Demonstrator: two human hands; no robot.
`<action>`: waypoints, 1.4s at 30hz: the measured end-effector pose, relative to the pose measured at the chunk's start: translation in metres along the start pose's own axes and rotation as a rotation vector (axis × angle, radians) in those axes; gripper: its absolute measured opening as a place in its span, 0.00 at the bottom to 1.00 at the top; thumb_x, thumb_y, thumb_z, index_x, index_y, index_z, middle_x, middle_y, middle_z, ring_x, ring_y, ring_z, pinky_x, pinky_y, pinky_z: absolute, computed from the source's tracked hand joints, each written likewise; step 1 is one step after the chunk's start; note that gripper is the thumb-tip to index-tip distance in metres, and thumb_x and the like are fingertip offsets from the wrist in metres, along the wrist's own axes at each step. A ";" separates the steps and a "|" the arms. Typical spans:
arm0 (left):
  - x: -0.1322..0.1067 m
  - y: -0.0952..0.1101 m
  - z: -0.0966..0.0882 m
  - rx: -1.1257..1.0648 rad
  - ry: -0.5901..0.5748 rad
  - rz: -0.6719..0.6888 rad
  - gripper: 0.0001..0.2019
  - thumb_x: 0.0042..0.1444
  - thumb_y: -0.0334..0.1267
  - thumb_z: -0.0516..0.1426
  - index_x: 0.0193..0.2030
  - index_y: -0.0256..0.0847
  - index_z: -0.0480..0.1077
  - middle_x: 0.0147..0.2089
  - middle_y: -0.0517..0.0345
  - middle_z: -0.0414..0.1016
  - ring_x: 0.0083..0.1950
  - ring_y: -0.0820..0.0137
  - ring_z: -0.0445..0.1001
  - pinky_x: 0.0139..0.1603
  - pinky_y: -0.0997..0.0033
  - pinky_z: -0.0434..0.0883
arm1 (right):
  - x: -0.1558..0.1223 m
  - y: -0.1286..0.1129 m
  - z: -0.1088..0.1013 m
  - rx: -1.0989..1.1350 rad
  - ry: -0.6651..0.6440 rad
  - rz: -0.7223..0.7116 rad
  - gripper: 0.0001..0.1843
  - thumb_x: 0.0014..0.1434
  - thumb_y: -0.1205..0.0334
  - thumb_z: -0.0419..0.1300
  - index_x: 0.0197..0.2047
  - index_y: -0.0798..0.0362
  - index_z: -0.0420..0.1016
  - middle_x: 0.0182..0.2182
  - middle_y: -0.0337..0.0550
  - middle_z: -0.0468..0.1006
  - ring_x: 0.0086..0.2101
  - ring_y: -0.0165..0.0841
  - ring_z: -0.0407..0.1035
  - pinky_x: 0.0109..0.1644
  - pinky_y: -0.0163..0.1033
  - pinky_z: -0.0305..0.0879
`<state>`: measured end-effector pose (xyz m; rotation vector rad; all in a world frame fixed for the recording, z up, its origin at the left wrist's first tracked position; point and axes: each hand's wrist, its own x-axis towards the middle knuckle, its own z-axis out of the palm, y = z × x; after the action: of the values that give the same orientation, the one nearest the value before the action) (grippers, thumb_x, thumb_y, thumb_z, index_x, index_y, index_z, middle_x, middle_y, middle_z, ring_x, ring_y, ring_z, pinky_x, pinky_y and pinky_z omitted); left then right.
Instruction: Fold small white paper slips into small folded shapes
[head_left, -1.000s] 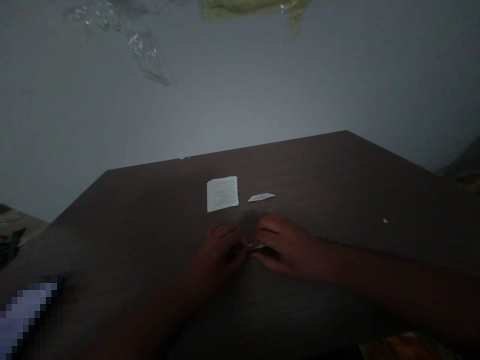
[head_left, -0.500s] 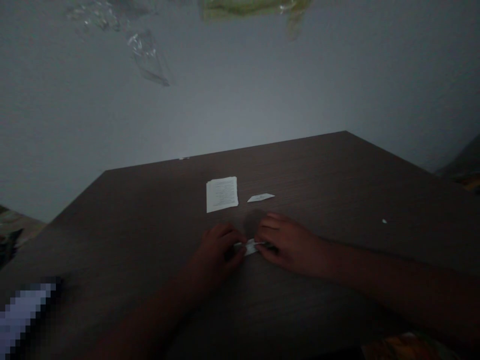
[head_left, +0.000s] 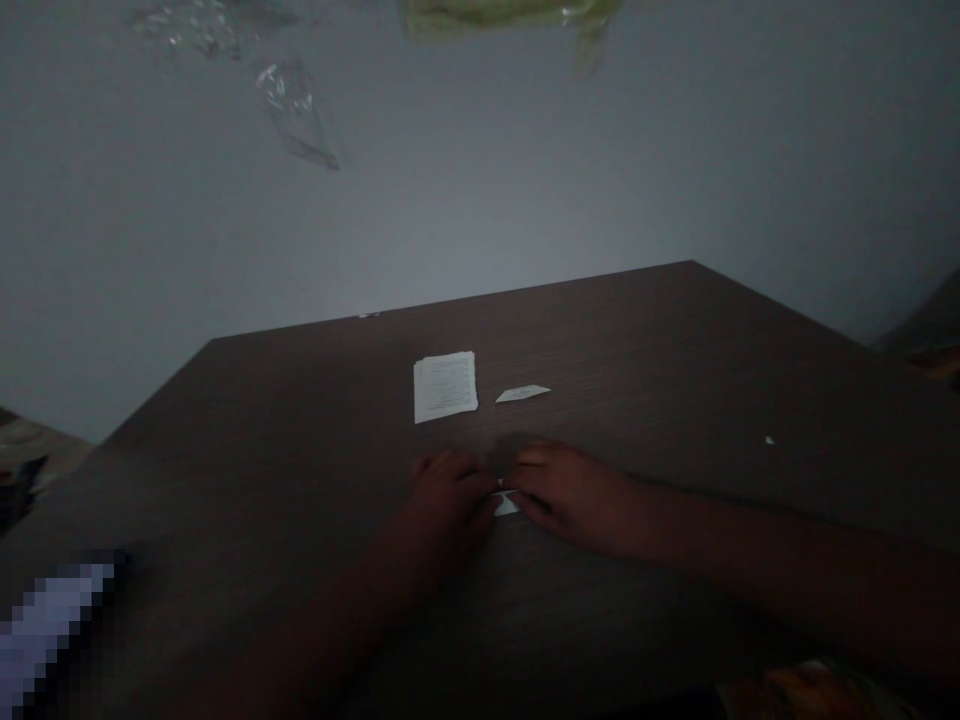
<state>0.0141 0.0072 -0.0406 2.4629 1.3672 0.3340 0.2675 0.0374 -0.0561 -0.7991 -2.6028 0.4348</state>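
Head view, paper scrap [head_left: 507, 505] held at fingertips, between left hand [head_left: 444, 503], right hand [head_left: 576, 495]

You're looking across a dark brown wood-grain table [head_left: 675, 340] whose far corner points off to the right. Behind the table rises a plain, pale grey wall [head_left: 600, 170]. High above the table's left half you see crumpled clear plastic [head_left: 296, 110] against that wall, and above its middle a piece of yellow-green plastic [head_left: 510, 15]. The light over the table is dim
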 end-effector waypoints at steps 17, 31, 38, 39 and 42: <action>-0.002 -0.004 -0.012 0.146 -0.143 -0.115 0.09 0.76 0.31 0.63 0.48 0.44 0.87 0.50 0.48 0.87 0.58 0.47 0.85 0.71 0.38 0.76 | 0.005 -0.010 -0.029 0.079 -0.171 0.198 0.08 0.76 0.73 0.69 0.44 0.52 0.86 0.45 0.48 0.87 0.45 0.42 0.81 0.55 0.46 0.78; 0.008 -0.002 0.002 0.136 -0.152 -0.139 0.08 0.73 0.31 0.65 0.52 0.46 0.87 0.55 0.49 0.86 0.62 0.46 0.83 0.68 0.45 0.78 | 0.014 -0.015 -0.021 -0.044 -0.174 0.178 0.03 0.76 0.67 0.72 0.48 0.53 0.90 0.46 0.51 0.89 0.48 0.45 0.83 0.57 0.49 0.78; 0.000 -0.014 -0.005 0.152 -0.169 -0.148 0.08 0.75 0.34 0.64 0.50 0.45 0.87 0.52 0.49 0.86 0.61 0.48 0.83 0.70 0.43 0.76 | 0.010 -0.013 -0.035 -0.043 -0.258 0.275 0.04 0.73 0.69 0.72 0.44 0.53 0.88 0.44 0.51 0.90 0.45 0.44 0.83 0.54 0.47 0.76; -0.001 -0.016 -0.006 0.147 -0.169 -0.148 0.08 0.76 0.35 0.63 0.50 0.45 0.87 0.52 0.49 0.86 0.60 0.48 0.83 0.70 0.43 0.76 | 0.009 -0.011 -0.036 -0.035 -0.265 0.285 0.04 0.72 0.70 0.72 0.43 0.53 0.88 0.44 0.51 0.90 0.45 0.44 0.83 0.54 0.46 0.76; -0.001 -0.018 -0.007 0.141 -0.162 -0.156 0.09 0.77 0.36 0.62 0.49 0.44 0.86 0.52 0.49 0.86 0.60 0.48 0.82 0.70 0.41 0.76 | 0.007 -0.010 -0.038 -0.007 -0.277 0.306 0.05 0.69 0.71 0.73 0.41 0.52 0.88 0.43 0.50 0.91 0.45 0.44 0.84 0.54 0.46 0.75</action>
<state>-0.0033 0.0164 -0.0404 2.4122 1.5473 0.0025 0.2743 0.0408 -0.0167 -1.2253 -2.7371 0.6655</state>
